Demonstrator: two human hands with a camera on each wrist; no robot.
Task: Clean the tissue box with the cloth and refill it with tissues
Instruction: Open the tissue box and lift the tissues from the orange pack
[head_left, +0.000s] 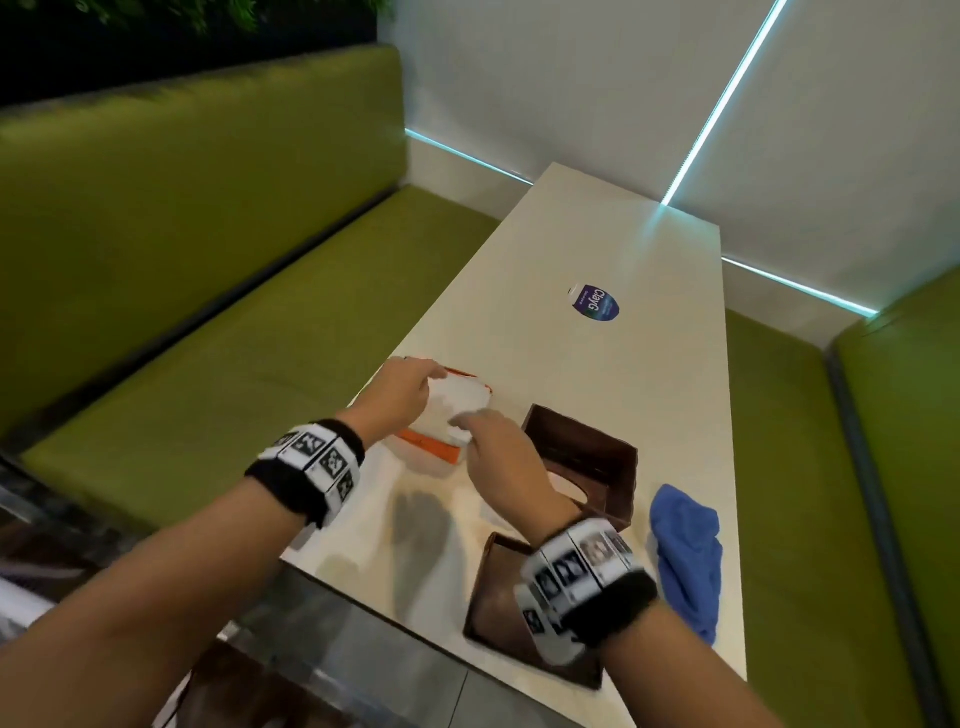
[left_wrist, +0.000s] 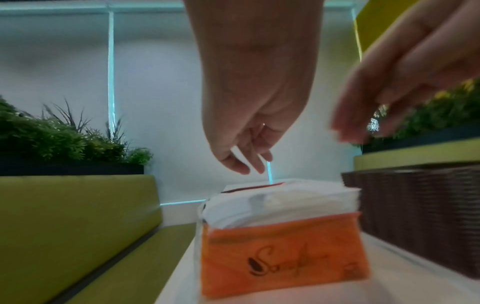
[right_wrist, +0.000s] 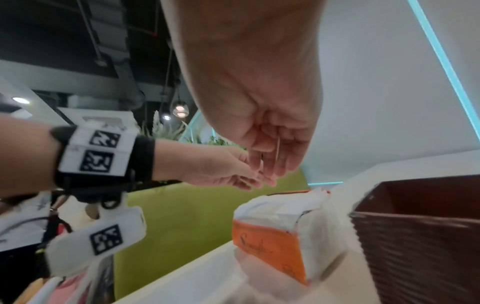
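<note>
The tissue pack (head_left: 447, 415) is being reached for with loose, bent fingers (left_wrist: 241, 164); tissues must be pulled out for the box (head_left: 587, 457).

Dim indoor light w/ cyan LED strips (head_left: 727, 98) glowing on wall, motion blur in wrist views, wide-angle edge distortion.

"ClayG" on table sticker (head_left: 594, 303), illegible script on orange tissue pack (left_wrist: 284, 265)
</note>
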